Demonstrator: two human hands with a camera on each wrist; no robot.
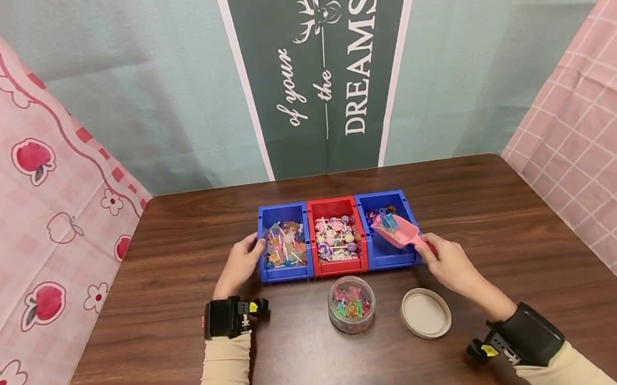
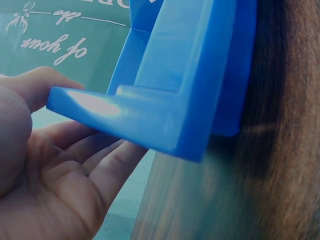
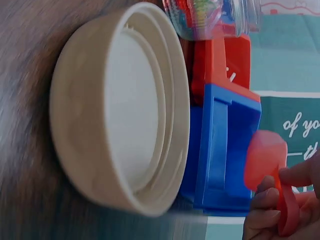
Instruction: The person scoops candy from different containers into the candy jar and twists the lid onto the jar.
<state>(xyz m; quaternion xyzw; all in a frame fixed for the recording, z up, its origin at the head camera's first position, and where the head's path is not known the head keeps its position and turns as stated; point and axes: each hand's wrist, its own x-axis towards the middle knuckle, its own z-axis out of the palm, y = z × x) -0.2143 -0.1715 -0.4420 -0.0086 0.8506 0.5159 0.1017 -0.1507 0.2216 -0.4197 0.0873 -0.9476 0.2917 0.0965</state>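
Note:
My left hand (image 1: 240, 264) holds the side wall of the left blue bin (image 1: 287, 274), the thumb on one side and fingers on the other in the left wrist view. Wrapped candies and lollipops fill that bin. My right hand (image 1: 454, 265) grips the handle of a pink scoop (image 1: 409, 232) above the right blue bin (image 1: 393, 263). Blue and other coloured wrapped candies lie in the scoop, and more show at the back of the bin below. Between the two, the red bin (image 1: 340, 268) contains swirled lollipops.
In front of the bins stands a clear jar (image 1: 349, 325) with colourful wrapped candies, its top uncovered. A beige lid (image 1: 426, 312) lies to its right, hollow side up, below the right forearm. All stand on a dark wooden table (image 1: 154, 331) with curtains around it.

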